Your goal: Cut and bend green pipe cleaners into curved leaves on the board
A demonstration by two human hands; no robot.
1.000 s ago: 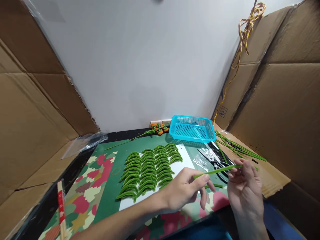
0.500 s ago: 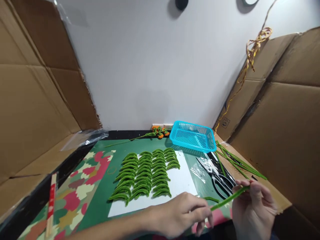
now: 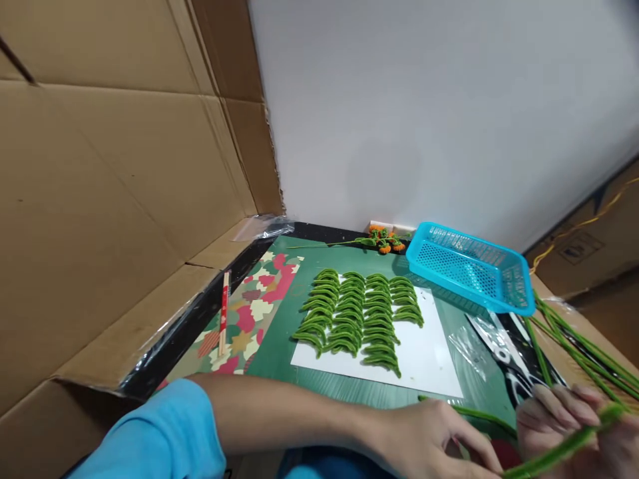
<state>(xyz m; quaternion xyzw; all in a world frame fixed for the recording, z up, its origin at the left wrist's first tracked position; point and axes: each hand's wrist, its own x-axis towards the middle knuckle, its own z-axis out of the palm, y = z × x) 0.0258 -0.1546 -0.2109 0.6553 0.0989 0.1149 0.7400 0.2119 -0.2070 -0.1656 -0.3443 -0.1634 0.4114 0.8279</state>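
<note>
A fuzzy green pipe cleaner (image 3: 554, 458) stretches between my two hands at the lower right. My left hand (image 3: 434, 436) pinches its near end, the fingertips partly cut off by the bottom of the view. Around its other end the fingers of my right hand (image 3: 559, 419) are closed, slightly blurred. Another green pipe cleaner (image 3: 484, 417) lies on the table behind my left hand. Left of my hands, bent green pipe-cleaner pieces (image 3: 344, 313) rest in columns on a white sheet (image 3: 424, 362). Black-handled scissors (image 3: 504, 356) lie just beyond my right hand.
A blue plastic basket (image 3: 469, 263) stands at the back right, with long green stems (image 3: 574, 339) beside it. Orange flowers (image 3: 384, 239) lie by the wall. Wrapped chopsticks (image 3: 224, 313) are at the left. Cardboard walls (image 3: 124, 166) flank the table.
The view has swung left, so the table things appear farther right. Both hands still hold the pipe cleaner, now lower and closer to the bottom right corner.
</note>
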